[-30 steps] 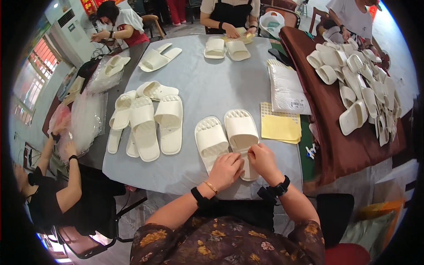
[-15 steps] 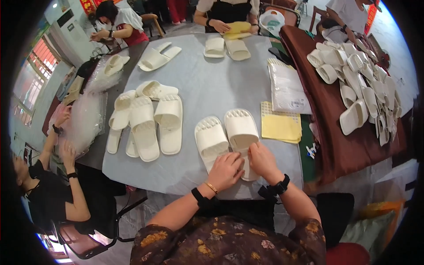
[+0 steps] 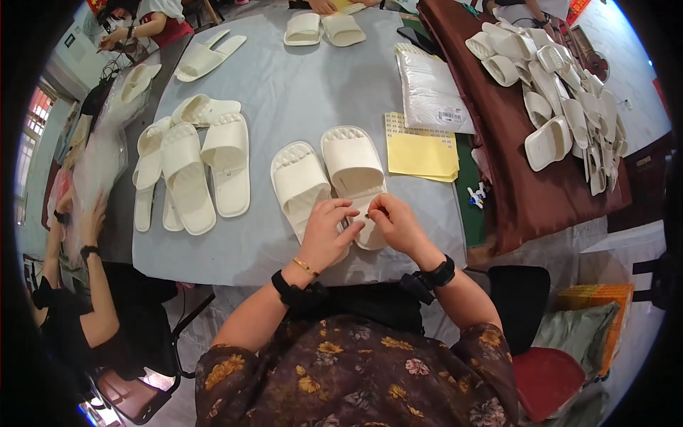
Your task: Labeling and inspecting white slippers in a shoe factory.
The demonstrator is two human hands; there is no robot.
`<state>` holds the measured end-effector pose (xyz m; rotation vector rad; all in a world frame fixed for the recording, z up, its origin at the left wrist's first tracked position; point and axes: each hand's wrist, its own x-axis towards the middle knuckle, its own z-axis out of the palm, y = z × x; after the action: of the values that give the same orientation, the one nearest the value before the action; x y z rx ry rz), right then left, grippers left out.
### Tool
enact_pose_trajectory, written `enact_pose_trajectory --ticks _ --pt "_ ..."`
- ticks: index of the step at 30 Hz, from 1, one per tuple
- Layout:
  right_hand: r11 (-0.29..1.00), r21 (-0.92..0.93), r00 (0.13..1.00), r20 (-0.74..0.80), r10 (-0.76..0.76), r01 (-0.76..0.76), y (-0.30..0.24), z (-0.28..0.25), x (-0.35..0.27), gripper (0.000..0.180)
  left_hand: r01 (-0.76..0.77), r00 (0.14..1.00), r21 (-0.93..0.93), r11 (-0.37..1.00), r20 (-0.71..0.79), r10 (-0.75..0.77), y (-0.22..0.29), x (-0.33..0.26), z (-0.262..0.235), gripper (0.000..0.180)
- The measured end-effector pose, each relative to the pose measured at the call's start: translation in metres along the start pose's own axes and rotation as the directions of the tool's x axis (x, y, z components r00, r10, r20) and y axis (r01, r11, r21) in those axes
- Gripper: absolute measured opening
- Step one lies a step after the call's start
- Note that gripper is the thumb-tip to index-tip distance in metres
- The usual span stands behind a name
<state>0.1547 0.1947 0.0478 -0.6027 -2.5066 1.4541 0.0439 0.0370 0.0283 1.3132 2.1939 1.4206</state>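
Two cream slippers lie side by side in front of me with their toes pointing away: a left slipper (image 3: 300, 181) and a right slipper (image 3: 352, 158). Over the heel part of the left one hovers my left hand (image 3: 326, 231), its thumb and fingers apart and nothing visible between them. My right hand (image 3: 395, 222) is pinched closed above the heel of the right slipper. A tiny dark speck shows at its fingertips, too small to name. Nearest to this hand on the right lie yellow sticker sheets (image 3: 421, 153) with rows of small printed labels.
Several cream slippers (image 3: 188, 178) are grouped at the left of the grey table (image 3: 284, 78). Further pairs lie at the far side. A plastic-wrapped packet (image 3: 435, 89) sits beyond the sheets. More slippers (image 3: 551, 142) are heaped on a brown cloth (image 3: 491, 164). Co-workers sit around.
My view has tilted down and shifted right. My hands have drawn apart slightly, and the right has lifted back from the slipper strap with its fingertips pinched. The slippers stay in place.
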Motion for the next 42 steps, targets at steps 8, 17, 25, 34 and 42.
enact_pose_trajectory --ticks 8,17,25,34,42 --pt "0.989 0.126 0.997 -0.03 -0.072 0.075 -0.013 0.006 -0.009 0.008 0.11 0.994 -0.12 0.987 -0.001 -0.111 0.008 -0.003 0.004 0.013" --pt "0.869 0.433 0.969 0.157 0.191 -0.241 0.0 0.007 -0.008 0.015 0.091 0.996 -0.276 0.957 0.026 -0.087 0.008 -0.007 0.0 0.01" --pt "0.918 0.395 0.998 -0.059 -0.003 0.026 -0.004 0.017 -0.015 0.014 0.136 0.991 -0.166 0.977 0.027 -0.133 0.016 -0.006 -0.003 0.01" --pt "0.946 0.308 0.961 -0.275 -0.016 0.104 -0.002 0.036 -0.026 0.016 0.014 0.996 -0.042 0.999 0.086 -0.011 0.012 -0.012 -0.002 0.005" --pt "0.827 0.552 0.938 -0.332 0.1 0.107 0.002 0.049 -0.043 0.018 0.18 0.976 -0.252 0.951 0.165 -0.141 0.011 -0.02 -0.007 0.007"
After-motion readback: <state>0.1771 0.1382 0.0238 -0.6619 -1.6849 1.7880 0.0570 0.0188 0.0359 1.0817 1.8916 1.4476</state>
